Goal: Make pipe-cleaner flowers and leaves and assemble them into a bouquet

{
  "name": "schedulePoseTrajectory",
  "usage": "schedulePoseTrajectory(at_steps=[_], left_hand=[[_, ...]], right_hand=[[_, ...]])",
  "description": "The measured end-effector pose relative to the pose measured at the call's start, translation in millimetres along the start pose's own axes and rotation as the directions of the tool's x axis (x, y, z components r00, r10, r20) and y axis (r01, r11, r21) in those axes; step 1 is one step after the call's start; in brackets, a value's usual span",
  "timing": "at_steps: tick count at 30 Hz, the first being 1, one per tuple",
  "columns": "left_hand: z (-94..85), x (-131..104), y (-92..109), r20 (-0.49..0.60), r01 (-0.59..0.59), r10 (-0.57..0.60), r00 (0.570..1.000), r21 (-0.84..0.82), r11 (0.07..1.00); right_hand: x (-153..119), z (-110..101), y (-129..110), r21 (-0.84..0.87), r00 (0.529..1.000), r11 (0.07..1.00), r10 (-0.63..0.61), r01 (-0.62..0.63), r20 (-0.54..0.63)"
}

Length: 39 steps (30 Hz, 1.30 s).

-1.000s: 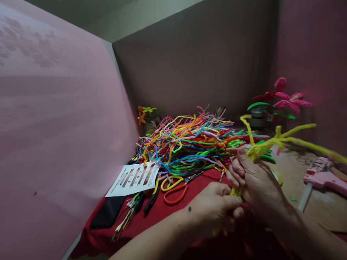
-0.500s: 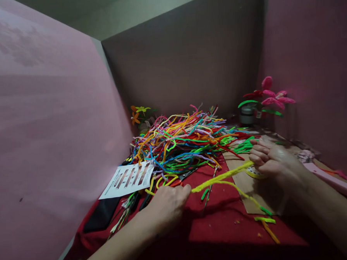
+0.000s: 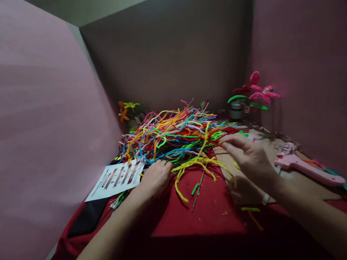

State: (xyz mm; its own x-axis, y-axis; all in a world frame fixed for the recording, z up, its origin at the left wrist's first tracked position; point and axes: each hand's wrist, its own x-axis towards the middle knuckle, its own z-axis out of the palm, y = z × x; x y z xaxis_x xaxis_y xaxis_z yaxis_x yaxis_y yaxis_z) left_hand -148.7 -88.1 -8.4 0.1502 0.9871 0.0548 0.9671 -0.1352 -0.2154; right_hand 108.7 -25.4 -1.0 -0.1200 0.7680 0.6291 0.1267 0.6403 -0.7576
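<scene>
My left hand (image 3: 157, 176) is closed on one end of a bunch of yellow fuzzy stems (image 3: 192, 163), whose free ends spread out to the right. Past it lies a big tangled heap of multicoloured stems (image 3: 165, 136). At the heap's right edge my right hand (image 3: 244, 153) has its thumb and fingers apart, with its fingertips near some red stems. No yellow stem shows in it. A short green piece (image 3: 195, 189) and a thin twisted stem (image 3: 198, 194) lie on the red cloth (image 3: 207, 217).
Left: a printed sheet (image 3: 115, 179) and a black phone (image 3: 87, 218). Right: a cardboard piece (image 3: 243, 190) and a pink glue gun (image 3: 312, 169). Behind stand pink flowers (image 3: 264, 93) and orange and yellow flowers (image 3: 126, 111). Panels rise at the sides and back.
My right hand has let go of the yellow stems and opened. Their free ends have fanned out. My left hand still holds them, a little further up and left; the view has shifted.
</scene>
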Motion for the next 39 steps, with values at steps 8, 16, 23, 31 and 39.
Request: schedulePoseTrajectory(at_steps=[8, 16, 23, 31, 39], left_hand=[[-19.2, -3.2, -14.1, -0.240, -0.016, -0.034, 0.970, -0.206, 0.978], [-29.1, -10.5, 45.9, -0.310, 0.024, -0.072, 0.948, -0.156, 0.987], [-25.8, -22.5, 83.7, -0.045, 0.013, -0.060, 0.997, -0.689, 0.725], [-45.6, -19.8, 89.2, 0.034, 0.074, -0.104, 0.994, -0.906, 0.417], [-45.5, -25.8, 108.4, 0.111, 0.118, -0.047, 0.993, -0.978, 0.174]], right_hand=[[-11.8, 33.5, 10.1, -0.121, 0.913, 0.980, -0.099, 0.158, 0.395], [-11.5, 57.0, -29.3, 0.465, 0.864, 0.785, 0.169, -0.409, 0.474], [-2.8, 49.8, -45.2, 0.888, 0.854, 0.151, 0.382, -0.435, 0.354], [-10.9, 47.1, -45.8, 0.892, 0.845, 0.159, 0.423, -0.423, 0.326], [4.7, 25.3, -44.1, 0.907, 0.846, 0.170, 0.459, -0.385, 0.272]])
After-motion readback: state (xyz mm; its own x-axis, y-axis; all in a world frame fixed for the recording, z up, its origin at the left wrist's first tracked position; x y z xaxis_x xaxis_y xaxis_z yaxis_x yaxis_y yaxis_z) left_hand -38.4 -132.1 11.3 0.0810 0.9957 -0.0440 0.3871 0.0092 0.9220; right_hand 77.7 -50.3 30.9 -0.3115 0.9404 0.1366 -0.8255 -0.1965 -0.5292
